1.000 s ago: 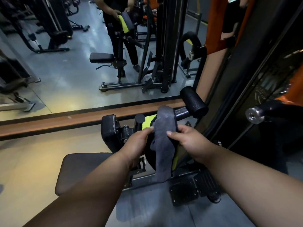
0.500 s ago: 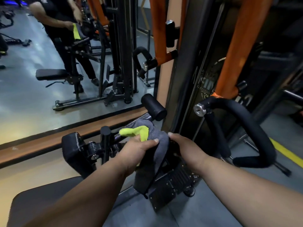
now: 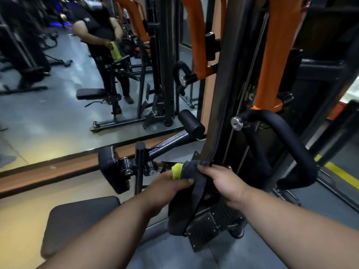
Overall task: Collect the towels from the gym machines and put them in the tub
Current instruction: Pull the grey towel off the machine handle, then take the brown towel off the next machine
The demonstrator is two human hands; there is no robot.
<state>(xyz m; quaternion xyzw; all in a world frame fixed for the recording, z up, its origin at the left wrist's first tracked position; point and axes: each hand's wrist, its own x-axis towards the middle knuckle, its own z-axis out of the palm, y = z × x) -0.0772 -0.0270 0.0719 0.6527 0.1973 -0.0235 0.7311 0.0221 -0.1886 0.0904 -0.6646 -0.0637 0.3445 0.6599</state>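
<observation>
Mirror-side gym machine (image 3: 139,164): both hands' fingers still grip grey towel (image 3: 186,199), now lower.

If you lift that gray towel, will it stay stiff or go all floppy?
Probably floppy: the gray cloth towel with a yellow-green patch sags below the left hand and right hand gripping it. It likely weighs little and seems unlikely to slip.

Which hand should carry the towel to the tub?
Probably the left hand. Its fingers are curled round the bunched top of the grey and yellow towel, so the rest hangs from it. The right hand only grips one edge. No tub is in view.
</observation>
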